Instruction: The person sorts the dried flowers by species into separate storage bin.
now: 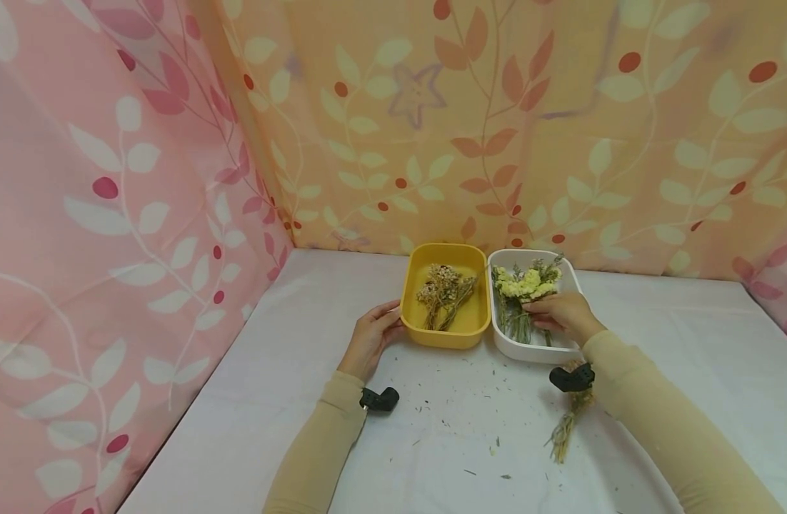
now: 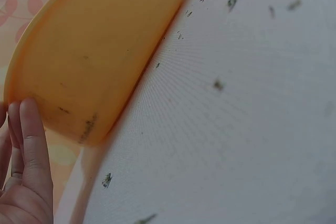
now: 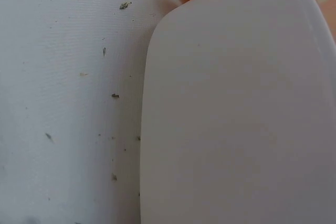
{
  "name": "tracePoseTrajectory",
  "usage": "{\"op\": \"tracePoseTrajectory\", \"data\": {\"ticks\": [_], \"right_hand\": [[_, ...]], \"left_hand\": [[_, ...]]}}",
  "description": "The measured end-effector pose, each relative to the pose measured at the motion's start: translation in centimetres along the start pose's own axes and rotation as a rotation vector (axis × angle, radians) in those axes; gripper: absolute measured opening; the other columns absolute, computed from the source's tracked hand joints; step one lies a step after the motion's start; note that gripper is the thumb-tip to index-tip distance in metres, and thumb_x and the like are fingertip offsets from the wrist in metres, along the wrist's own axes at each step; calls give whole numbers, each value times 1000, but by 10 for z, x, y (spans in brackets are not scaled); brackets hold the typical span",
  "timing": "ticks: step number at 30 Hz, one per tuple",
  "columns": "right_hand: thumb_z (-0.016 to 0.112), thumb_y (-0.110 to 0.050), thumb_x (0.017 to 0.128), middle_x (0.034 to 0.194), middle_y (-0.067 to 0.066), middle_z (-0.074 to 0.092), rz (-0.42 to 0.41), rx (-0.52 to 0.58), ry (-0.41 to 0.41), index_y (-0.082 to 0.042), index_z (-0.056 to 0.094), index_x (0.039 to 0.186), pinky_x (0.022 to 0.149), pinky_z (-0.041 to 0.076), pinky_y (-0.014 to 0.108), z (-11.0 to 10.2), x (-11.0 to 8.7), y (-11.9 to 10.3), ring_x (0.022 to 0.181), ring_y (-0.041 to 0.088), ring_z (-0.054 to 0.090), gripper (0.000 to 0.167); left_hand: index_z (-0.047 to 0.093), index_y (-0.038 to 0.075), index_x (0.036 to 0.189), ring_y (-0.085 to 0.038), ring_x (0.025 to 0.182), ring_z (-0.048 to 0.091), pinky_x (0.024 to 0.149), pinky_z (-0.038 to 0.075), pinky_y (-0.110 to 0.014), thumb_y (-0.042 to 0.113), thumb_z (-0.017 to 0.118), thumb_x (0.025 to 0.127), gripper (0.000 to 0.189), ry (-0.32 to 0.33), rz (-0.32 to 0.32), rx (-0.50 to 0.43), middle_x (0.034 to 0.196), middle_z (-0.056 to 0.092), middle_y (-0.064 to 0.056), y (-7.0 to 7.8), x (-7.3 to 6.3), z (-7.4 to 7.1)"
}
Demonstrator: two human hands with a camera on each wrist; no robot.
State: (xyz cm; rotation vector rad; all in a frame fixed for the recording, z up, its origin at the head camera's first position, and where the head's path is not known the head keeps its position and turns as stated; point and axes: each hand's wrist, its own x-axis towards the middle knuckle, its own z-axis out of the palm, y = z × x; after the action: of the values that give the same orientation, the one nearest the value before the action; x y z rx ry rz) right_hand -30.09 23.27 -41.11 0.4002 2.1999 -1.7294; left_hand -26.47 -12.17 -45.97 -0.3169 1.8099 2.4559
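My left hand point(image 1: 371, 339) is at the left side of a yellow plastic tub point(image 1: 448, 339). Its straight fingers point(image 2: 34, 145) touch the tub's outer wall near the rim. Inside the tub lies a bunch of brown dried flowers point(image 1: 446, 289). Reaching into the white tub point(image 1: 528, 350) on the right, my right hand point(image 1: 563, 314) pinches a bunch of pale yellow dried flowers point(image 1: 528, 284) by the stems just below the blossoms. In the right wrist view the white tub's wall hides that hand.
Another dried bunch point(image 1: 563, 428) lies on the white tabletop point(image 1: 445, 457) below my right wrist, partly covered by the sleeve. Small plant crumbs are scattered in front of the tubs, which stand side by side. A patterned orange curtain point(image 1: 381, 143) hangs close behind; a pink one point(image 1: 111, 271) is at left.
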Motion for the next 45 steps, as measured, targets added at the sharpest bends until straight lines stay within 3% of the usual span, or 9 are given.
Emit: {"op": "tracePoseTrajectory", "data": {"ticks": [13,20,26,36,45], "right_hand": [[76,-11,88,67,-11,67,2,2,-3,-8,68,91,70,63,26,-1,-4,1,64,5,69,9],[75,-11,89,71,-10,69,-42,-38,-19,8,65,115,74,63,28,1,-9,4,68,6,70,33],[73,-15,91,78,-8,73,-95,-106,-22,16,53,132,78,62,28,-6,-25,2,72,5,72,55],[66,-23,97,88,-15,74,-152,-104,-99,14,44,141,82,60,22,-21,-61,0,81,-2,72,62],[70,-38,93,93,-19,74,-190,-193,-98,8,50,140,80,59,17,-29,-94,4,86,-4,71,69]], "left_hand": [[64,2,130,-10,82,66,82,60,-25,8,64,97,34,-7,0,-1,120,65,-20,-1,0,0],[64,2,129,-10,83,67,81,60,-24,8,64,97,33,-8,8,-4,119,65,-19,-1,-1,-1],[62,1,131,-11,84,67,82,60,-25,9,63,97,35,-17,8,-6,119,65,-19,-2,1,0],[62,2,132,-10,84,66,86,59,-26,10,64,97,36,-16,1,3,119,65,-18,-1,1,-1],[61,1,133,-9,81,66,83,60,-26,8,63,97,37,-15,9,-4,115,66,-16,-1,2,-2]]}}
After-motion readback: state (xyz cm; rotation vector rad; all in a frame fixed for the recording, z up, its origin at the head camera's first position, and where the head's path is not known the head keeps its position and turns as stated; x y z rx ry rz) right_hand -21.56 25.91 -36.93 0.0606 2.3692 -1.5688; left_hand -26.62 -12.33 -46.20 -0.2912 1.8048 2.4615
